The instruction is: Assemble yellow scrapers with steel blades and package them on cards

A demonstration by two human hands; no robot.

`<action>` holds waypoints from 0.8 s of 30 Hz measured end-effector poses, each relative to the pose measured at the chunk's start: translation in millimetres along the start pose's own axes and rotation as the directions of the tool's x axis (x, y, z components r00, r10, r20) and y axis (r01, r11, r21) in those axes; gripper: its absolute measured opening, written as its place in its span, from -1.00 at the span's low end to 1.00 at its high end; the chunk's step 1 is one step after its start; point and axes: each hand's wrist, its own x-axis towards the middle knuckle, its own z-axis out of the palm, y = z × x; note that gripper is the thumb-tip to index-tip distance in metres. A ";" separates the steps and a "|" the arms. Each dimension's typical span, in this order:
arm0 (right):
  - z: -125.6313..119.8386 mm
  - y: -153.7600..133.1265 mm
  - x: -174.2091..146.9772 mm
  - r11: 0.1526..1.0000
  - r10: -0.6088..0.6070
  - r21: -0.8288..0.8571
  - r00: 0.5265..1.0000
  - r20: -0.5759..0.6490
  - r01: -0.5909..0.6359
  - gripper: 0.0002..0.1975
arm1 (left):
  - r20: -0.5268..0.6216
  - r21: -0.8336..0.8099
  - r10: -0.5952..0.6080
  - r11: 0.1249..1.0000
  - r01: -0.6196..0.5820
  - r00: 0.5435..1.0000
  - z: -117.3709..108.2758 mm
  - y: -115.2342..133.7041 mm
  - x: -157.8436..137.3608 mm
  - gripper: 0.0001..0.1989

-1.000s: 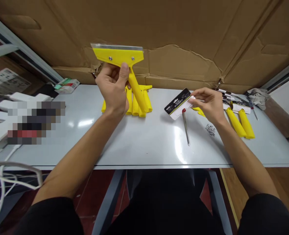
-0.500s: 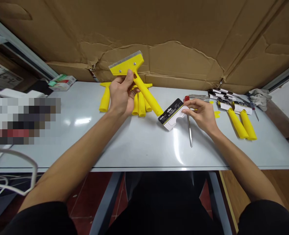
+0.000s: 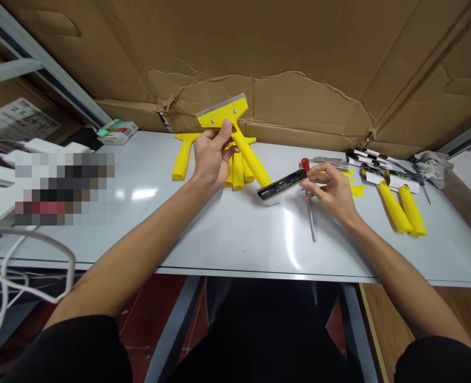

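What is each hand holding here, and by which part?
Left hand: a yellow scraper, held where its head meets the handle. Right hand: a black-and-white card, pinched at its right end.

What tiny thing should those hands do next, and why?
Maybe the right hand should lift its card toward the head of the scraper: the left hand holds it with no card there, while two handles at right have cards at their far ends.

- Between left hand (image 3: pixel 212 159) and right hand (image 3: pixel 331 191), the held yellow scraper (image 3: pixel 252 159) and packaging card (image 3: pixel 283 188) block most of the gap.
- Nearer the body than both grips, open tabletop (image 3: pixel 235 234).
- Yellow handles (image 3: pixel 238 173) flank the left grip; a screwdriver (image 3: pixel 311 219) lies beside the right.
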 end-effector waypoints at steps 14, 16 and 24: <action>4.7 -2.9 -3.4 1.000 0.004 0.024 1.000 -0.011 -0.004 -0.59 | -0.017 0.014 -0.029 0.999 0.029 0.999 -6.4 -0.9 6.5 -0.52; 5.5 -4.0 -3.7 0.999 0.009 0.051 1.000 0.004 -0.010 -0.55 | -0.046 -0.031 -0.050 0.998 0.049 0.998 -4.2 1.5 5.9 -0.44; 4.5 -9.2 -2.8 0.986 0.034 0.157 0.995 0.096 -0.049 -0.62 | -0.057 -0.053 -0.054 0.997 0.051 0.997 0.4 13.2 3.6 -0.30</action>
